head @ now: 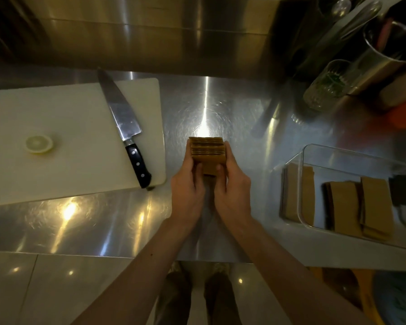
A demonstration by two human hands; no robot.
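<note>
A stack of brown cardboard sleeves (208, 152) stands on edge at the middle of the steel counter (220, 109). My left hand (188, 186) grips its left side with fingers curled round it and the thumb on the front. My right hand (232, 188) grips the right side the same way. A clear plastic container (301, 184) at the right holds several more brown sleeves (342, 207), lying flat in rows.
A white cutting board (56, 165) lies at the left with a chef's knife (124, 127) and a lemon slice (39, 143) on it. Metal cups with utensils (380, 52) and a glass (326, 87) stand at the back right. The counter's front edge runs below my forearms.
</note>
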